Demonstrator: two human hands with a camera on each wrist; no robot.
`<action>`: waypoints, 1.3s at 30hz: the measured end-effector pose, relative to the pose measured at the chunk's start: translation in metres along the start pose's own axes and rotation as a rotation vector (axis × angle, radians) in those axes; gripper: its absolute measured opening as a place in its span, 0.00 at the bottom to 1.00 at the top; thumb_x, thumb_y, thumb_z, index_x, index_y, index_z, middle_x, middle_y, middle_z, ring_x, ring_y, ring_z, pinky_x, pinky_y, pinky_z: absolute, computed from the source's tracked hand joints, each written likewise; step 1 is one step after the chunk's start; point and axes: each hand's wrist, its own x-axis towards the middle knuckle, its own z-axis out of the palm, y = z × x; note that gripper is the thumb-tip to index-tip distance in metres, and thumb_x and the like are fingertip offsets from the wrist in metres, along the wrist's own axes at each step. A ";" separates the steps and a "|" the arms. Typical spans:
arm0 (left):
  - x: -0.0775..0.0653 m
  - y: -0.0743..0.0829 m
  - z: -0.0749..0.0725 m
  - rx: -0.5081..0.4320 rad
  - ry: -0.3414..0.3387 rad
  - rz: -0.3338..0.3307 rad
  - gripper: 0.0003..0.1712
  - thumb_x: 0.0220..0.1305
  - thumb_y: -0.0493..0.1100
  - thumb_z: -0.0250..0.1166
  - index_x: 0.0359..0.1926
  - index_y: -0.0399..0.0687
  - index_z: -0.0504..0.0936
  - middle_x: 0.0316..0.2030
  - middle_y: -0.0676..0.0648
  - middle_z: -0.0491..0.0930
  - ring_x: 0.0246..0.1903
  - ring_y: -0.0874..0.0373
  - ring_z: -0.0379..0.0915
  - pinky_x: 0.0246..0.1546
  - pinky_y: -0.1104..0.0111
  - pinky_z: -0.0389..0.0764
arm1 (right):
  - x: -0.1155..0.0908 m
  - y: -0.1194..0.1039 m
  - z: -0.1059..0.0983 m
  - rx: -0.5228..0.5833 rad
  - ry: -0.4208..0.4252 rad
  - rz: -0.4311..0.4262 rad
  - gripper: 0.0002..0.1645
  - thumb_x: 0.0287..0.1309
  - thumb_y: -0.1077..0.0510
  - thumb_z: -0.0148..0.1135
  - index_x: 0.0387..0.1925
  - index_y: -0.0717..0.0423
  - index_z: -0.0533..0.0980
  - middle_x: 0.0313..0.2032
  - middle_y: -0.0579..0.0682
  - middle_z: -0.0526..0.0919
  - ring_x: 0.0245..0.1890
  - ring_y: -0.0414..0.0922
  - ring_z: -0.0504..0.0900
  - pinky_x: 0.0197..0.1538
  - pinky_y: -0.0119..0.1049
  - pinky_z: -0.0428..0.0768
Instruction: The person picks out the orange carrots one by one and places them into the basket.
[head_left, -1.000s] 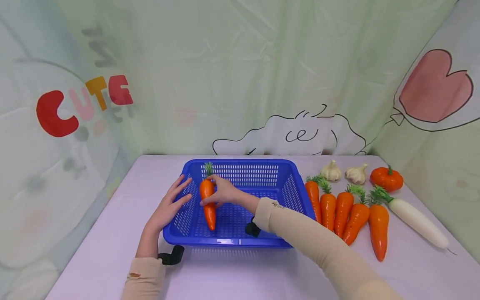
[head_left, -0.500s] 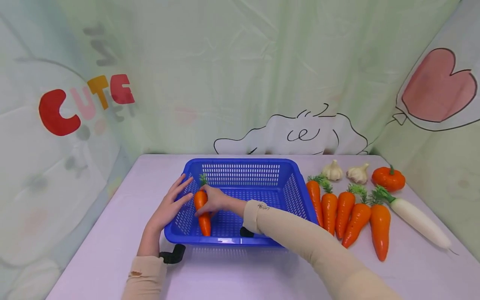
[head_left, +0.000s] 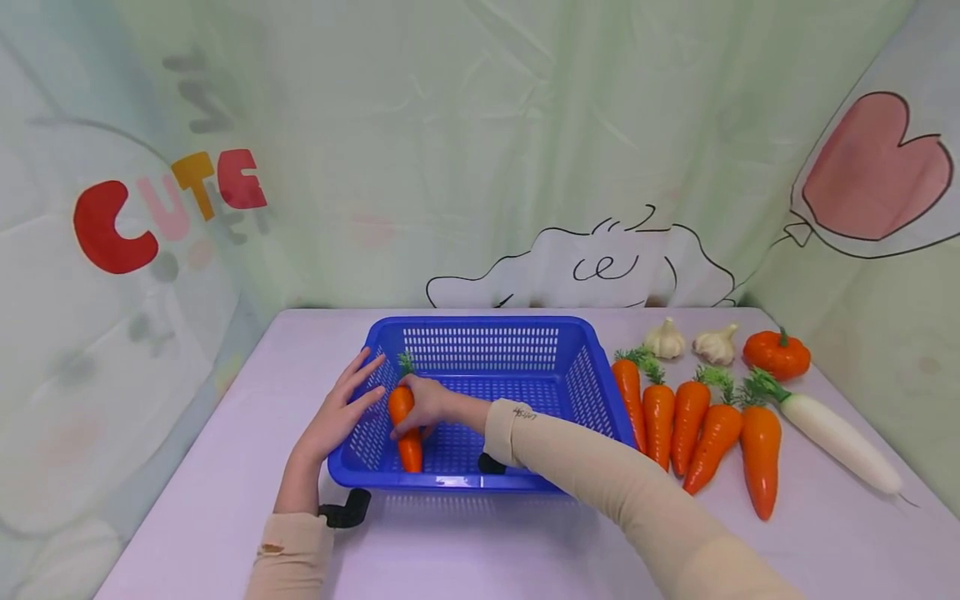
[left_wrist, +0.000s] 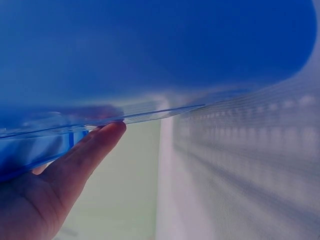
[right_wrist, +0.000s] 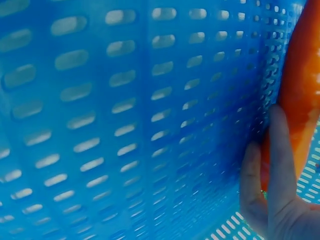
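Observation:
Inside the blue plastic basket (head_left: 480,482), near its left wall, an orange carrot (head_left: 410,450) with a green leafy top points its tip toward the basket's front. My right hand (head_left: 429,404) grips it across the middle, thumb on the near side. In the right wrist view the fingers curl round the carrot (right_wrist: 302,85) beside the perforated wall (right_wrist: 150,90). Along the basket's left rim rests my left hand (head_left: 337,417), its fingers straight and spread. The left wrist view shows that hand (left_wrist: 70,185) with its fingertips touching the basket's side.
Right of the basket lie several carrots (head_left: 688,425) in a row, with a white radish (head_left: 836,442) beside them. Behind them sit two garlic bulbs (head_left: 666,340) and a small orange pumpkin (head_left: 776,356). A printed curtain (head_left: 420,150) hangs behind the table (head_left: 247,400).
My right hand has lowered the carrot and brought it slightly left and nearer to the basket's front left. Over the last half second it barely moves. My left hand keeps its place.

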 end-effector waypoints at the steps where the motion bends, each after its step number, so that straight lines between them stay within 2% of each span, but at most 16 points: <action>1: 0.000 0.001 0.000 -0.001 -0.002 -0.001 0.30 0.66 0.48 0.52 0.68 0.53 0.59 0.71 0.46 0.41 0.68 0.41 0.35 0.56 0.35 0.46 | -0.001 -0.001 0.000 -0.001 -0.003 0.003 0.44 0.42 0.61 0.72 0.61 0.59 0.59 0.44 0.58 0.71 0.40 0.52 0.76 0.33 0.42 0.82; 3: -0.002 0.005 -0.001 -0.007 -0.004 -0.007 0.30 0.66 0.47 0.52 0.68 0.52 0.58 0.71 0.45 0.40 0.68 0.41 0.35 0.56 0.35 0.46 | -0.001 -0.001 -0.001 -0.006 -0.004 0.005 0.45 0.43 0.61 0.72 0.62 0.58 0.59 0.45 0.58 0.71 0.40 0.52 0.76 0.33 0.42 0.82; 10: -0.012 0.037 -0.004 -0.017 -0.012 -0.017 0.30 0.67 0.41 0.50 0.67 0.40 0.57 0.70 0.39 0.40 0.67 0.37 0.34 0.56 0.35 0.44 | -0.006 -0.002 -0.008 -0.008 0.010 -0.002 0.46 0.44 0.59 0.72 0.64 0.56 0.59 0.56 0.60 0.63 0.45 0.54 0.75 0.32 0.41 0.82; 14: -0.015 0.041 -0.004 -0.008 -0.007 -0.026 0.30 0.66 0.41 0.49 0.68 0.41 0.57 0.70 0.39 0.40 0.67 0.38 0.34 0.57 0.35 0.45 | -0.013 -0.006 -0.020 -0.012 0.041 -0.043 0.45 0.45 0.59 0.71 0.64 0.58 0.59 0.58 0.63 0.64 0.47 0.56 0.75 0.33 0.44 0.82; 19: -0.015 0.041 -0.004 -0.001 -0.004 -0.028 0.30 0.66 0.41 0.50 0.68 0.41 0.57 0.70 0.39 0.40 0.67 0.38 0.34 0.57 0.35 0.45 | -0.022 -0.010 -0.036 -0.048 0.067 -0.087 0.44 0.45 0.58 0.71 0.63 0.60 0.60 0.58 0.65 0.66 0.42 0.56 0.78 0.36 0.45 0.81; 23: -0.013 0.035 -0.004 -0.009 -0.004 -0.026 0.30 0.66 0.41 0.50 0.67 0.41 0.57 0.70 0.39 0.40 0.67 0.38 0.34 0.57 0.35 0.44 | -0.030 -0.010 -0.044 -0.067 0.064 -0.112 0.45 0.44 0.57 0.71 0.63 0.59 0.61 0.58 0.65 0.66 0.39 0.54 0.79 0.38 0.44 0.81; 30: -0.001 0.003 -0.002 -0.004 0.004 -0.020 0.30 0.66 0.48 0.52 0.68 0.52 0.59 0.71 0.46 0.41 0.68 0.42 0.34 0.57 0.35 0.44 | -0.050 -0.010 -0.059 -0.173 0.079 -0.184 0.44 0.44 0.53 0.71 0.62 0.55 0.62 0.55 0.60 0.71 0.44 0.52 0.78 0.41 0.38 0.80; 39: 0.000 -0.001 0.000 0.001 0.010 -0.005 0.30 0.65 0.51 0.52 0.67 0.54 0.60 0.71 0.47 0.42 0.68 0.42 0.35 0.57 0.35 0.44 | -0.083 -0.013 -0.078 -0.254 0.102 -0.238 0.44 0.45 0.51 0.71 0.63 0.51 0.62 0.56 0.57 0.71 0.49 0.54 0.77 0.42 0.40 0.80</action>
